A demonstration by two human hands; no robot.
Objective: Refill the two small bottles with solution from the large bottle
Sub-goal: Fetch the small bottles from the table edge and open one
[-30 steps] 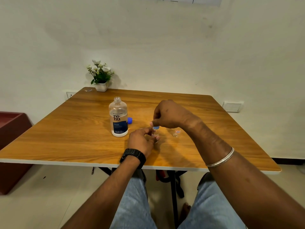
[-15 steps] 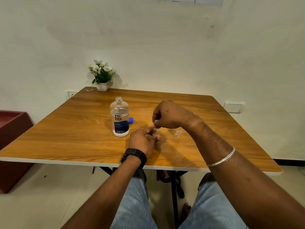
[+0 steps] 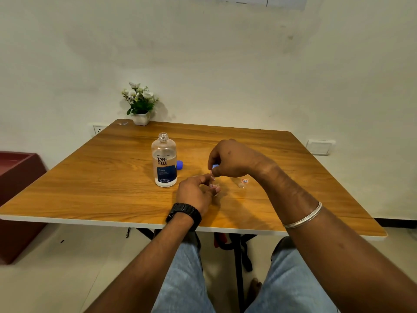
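Head view, the only one we have. We sit at a wooden table (image 3: 90, 177). The large bottle (image 3: 164, 161) stands upright left of our hands, neck open, clear liquid reaching up to about its shoulder. Its blue cap (image 3: 179, 165) lies on the table just behind and right of it.

Left hand (image 3: 195, 192): fingers curled round a small clear bottle (image 3: 212, 185), which it steadies near the table centre. Whether the bottle's base rests on the wood we cannot tell; the fingers hide it.

Right hand (image 3: 232, 158): arched over the top of that bottle, thumb and fingertips pinching a small blue cap (image 3: 215, 166). The cap sits right over the neck. We cannot tell whether it is threaded on or already free.

The second small bottle (image 3: 242, 183) sits on the table just right of the first, below our right wrist, with a small red-marked label. It is clear and hard to read; cap state not visible.

Judgement: the step in hand is work on the first small bottle's cap. With the large bottle already open, we judge opening before the pour more likely than closing after, though the fill level cannot be seen.

Next move, if so: set the little cap aside where it won't roll, keep the left hand's grip firm on the small bottle, then bring the large bottle over. The small neck is narrow, so a slow tilt is needed; spill is the risk.
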